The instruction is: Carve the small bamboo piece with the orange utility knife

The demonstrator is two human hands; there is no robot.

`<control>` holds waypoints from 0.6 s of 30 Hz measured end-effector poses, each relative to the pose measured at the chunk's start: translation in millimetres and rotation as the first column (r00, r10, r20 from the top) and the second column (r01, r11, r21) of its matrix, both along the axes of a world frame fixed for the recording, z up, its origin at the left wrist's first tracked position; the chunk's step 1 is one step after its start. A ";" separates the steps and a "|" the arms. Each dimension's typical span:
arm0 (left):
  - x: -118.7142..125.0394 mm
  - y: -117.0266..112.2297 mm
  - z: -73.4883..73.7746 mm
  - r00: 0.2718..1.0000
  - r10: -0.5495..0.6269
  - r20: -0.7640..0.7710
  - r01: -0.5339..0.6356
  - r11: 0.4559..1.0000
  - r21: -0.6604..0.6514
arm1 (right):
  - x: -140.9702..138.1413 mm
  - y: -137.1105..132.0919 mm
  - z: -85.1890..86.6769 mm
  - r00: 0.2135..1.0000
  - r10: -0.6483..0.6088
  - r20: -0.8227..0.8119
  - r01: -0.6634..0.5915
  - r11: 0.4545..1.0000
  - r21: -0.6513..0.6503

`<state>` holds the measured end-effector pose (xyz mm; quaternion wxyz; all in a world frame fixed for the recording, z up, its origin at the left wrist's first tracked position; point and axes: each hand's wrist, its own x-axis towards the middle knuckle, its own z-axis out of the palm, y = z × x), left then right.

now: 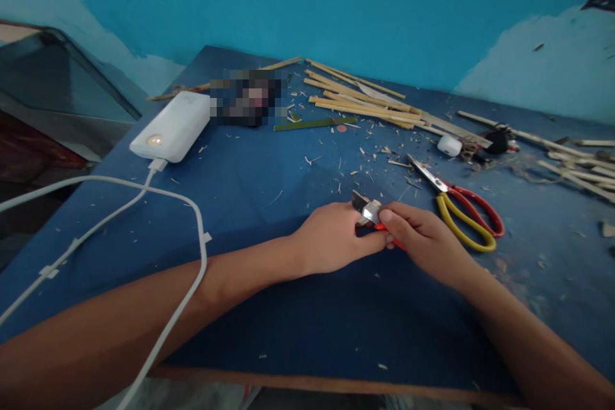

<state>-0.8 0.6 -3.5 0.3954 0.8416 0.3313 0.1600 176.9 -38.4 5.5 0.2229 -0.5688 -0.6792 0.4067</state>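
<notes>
"Where is the red-handled cutter [371, 211] held?"
"Over the desk [269, 179], between the 2 hands. It is pinched by the right hand [425, 237], whose fingers are curled closed."
"And the left hand [329, 238]?"
"Its thumb is rested near the cutter's handle; most fingers are hidden, so its grip cannot be told."
"Nearby?"
"Scissors [442, 187] are laid just beside the right hand; pale sticks [360, 102] are strewn farther back."

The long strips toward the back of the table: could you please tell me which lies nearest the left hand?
The green strip; its colour sets it apart, and the pale yellow strips behind it lie farther from the left hand.
</notes>
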 end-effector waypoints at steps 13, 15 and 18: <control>0.2 0.0 1.8 1.000 0.011 -0.013 -0.011 1.000 0.005 | 0.5 -0.1 0.2 1.000 0.008 0.004 -0.008 1.000 0.013; 0.1 -0.1 2.3 1.000 0.012 -0.010 -0.012 1.000 0.008 | 0.5 -0.1 0.1 1.000 0.009 0.005 -0.009 1.000 0.015; 0.1 -0.3 2.9 1.000 0.012 -0.013 -0.012 1.000 0.000 | 0.2 0.2 0.4 1.000 0.010 0.012 -0.010 1.000 0.019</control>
